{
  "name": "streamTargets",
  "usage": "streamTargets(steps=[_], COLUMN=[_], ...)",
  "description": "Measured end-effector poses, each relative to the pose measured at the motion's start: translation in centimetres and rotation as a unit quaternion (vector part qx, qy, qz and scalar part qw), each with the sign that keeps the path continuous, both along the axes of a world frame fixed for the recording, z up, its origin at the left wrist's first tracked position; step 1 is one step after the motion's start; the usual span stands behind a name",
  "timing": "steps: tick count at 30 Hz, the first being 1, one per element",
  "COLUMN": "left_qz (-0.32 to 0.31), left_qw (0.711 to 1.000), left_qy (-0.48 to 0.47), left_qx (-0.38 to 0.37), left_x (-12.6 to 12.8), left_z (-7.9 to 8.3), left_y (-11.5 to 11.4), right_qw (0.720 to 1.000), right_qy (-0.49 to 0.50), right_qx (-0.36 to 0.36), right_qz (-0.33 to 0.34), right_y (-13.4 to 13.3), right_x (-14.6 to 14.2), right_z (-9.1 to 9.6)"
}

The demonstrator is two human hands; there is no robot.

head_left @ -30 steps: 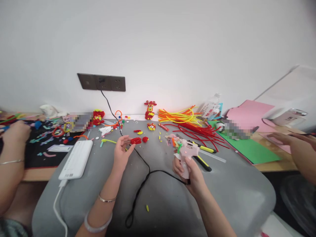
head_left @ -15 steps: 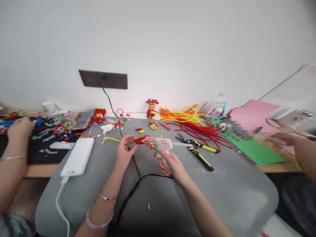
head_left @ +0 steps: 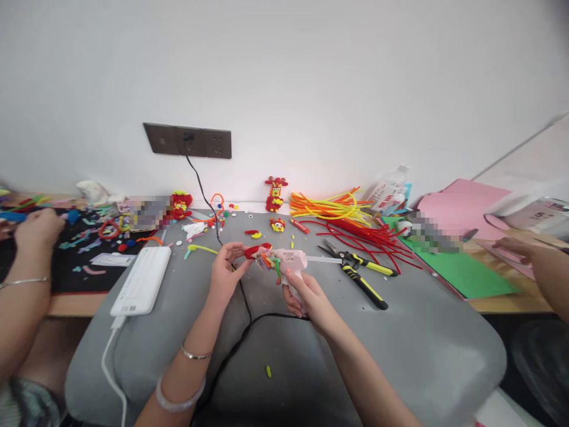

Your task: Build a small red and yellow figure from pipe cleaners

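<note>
My right hand [head_left: 306, 296] is wrapped round the grip of a pale pink glue gun [head_left: 294, 261], whose clear glue stick [head_left: 324, 260] pokes out of its back end to the right. Fuzzy bits in several colours cling around the front of the gun. Between the fingers of my left hand [head_left: 229, 270] is a red fuzzy pipe-cleaner piece [head_left: 251, 252], held close to the nozzle; the nozzle tip itself is hard to make out. Beyond my hands stand a red and yellow pipe-cleaner figure [head_left: 275, 196] and a small yellow and red head [head_left: 278, 225].
Black-and-yellow pliers [head_left: 364, 287] lie open on the right, near red pipe cleaners [head_left: 364, 237] and a yellow-orange bundle [head_left: 329, 207]. A white power bank [head_left: 141, 281] is on the left. A black cord [head_left: 242, 344] crosses the grey table [head_left: 422, 356]. Co-workers' hands [head_left: 38, 231] show at both sides.
My hands stay nearly in place, with the glue gun tilted and shifted very slightly left towards the red piece. The whole view has shifted a little.
</note>
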State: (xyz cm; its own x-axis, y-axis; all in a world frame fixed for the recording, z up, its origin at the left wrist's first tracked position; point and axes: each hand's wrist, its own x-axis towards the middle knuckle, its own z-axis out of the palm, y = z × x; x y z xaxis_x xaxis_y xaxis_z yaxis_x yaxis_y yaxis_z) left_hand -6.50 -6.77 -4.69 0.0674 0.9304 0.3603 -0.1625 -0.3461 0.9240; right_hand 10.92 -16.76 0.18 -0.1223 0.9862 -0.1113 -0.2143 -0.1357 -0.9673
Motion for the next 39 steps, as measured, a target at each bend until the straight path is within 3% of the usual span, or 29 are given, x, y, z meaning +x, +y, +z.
streamTargets(steps=[18, 27, 35, 39], left_qz=[-0.011, 0.003, -0.004, 0.002], left_qw=[0.999, 0.999, 1.0, 1.0], left_qy=[-0.035, -0.036, -0.029, -0.029], left_qx=[-0.015, -0.012, -0.009, -0.007], left_x=[-0.1, -0.1, -0.1, 0.0], left_z=[0.1, 0.1, 0.1, 0.0], left_y=[-0.1, -0.2, -0.2, -0.1], right_qw=[0.999, 0.997, 0.999, 0.996], right_qy=[-0.016, -0.045, -0.005, 0.037], right_qx=[0.0, -0.004, 0.029, 0.058], right_qz=[-0.031, -0.062, -0.03, -0.057], right_y=[-0.2, -0.5, -0.5, 0.4], right_x=[0.8, 0.9, 0.5, 0.2], right_z=[-0.3, 0.6, 0.8, 1.1])
